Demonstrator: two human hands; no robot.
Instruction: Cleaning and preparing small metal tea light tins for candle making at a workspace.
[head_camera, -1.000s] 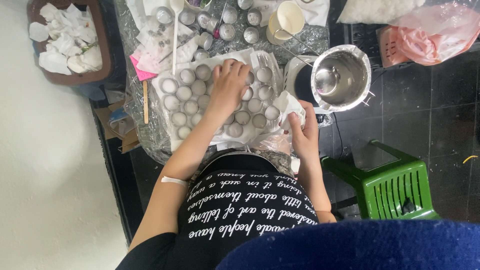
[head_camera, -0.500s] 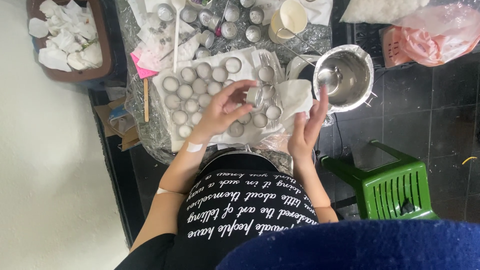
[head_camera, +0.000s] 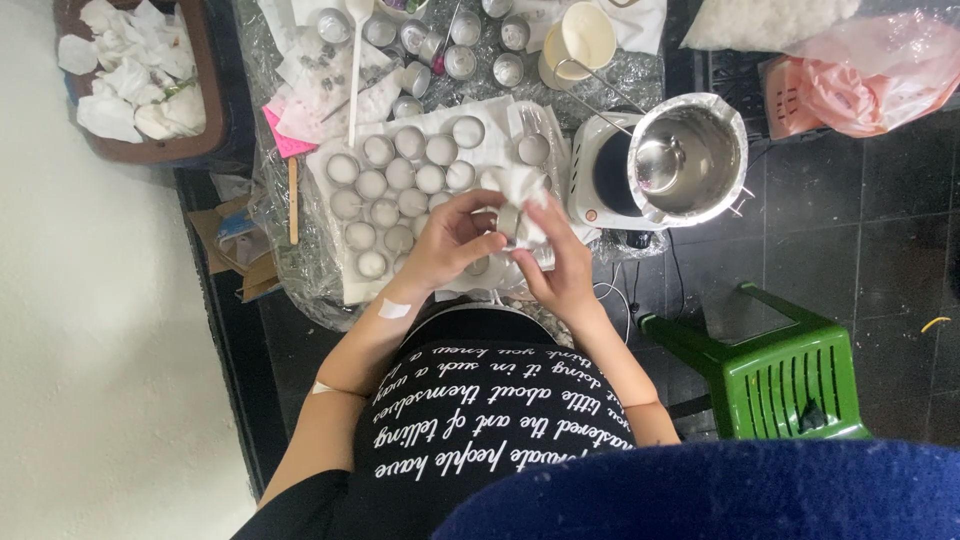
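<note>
Small round metal tin (head_camera: 508, 218) gripped by left hand (head_camera: 452, 240); white tissue (head_camera: 522, 190), earlier apart, now pressed on by right hand (head_camera: 556, 262). Steel pot (head_camera: 686, 155) far right.

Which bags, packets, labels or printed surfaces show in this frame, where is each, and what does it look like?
Clear plastic bag: top right, lumpy, full of white flakes.
Pink plastic bag: far top right, crumpled, translucent.
Pink paper note: left of the candle tins, small, angular.
Black shirt: bottom centre, white script print.
No screens or signs.
</note>
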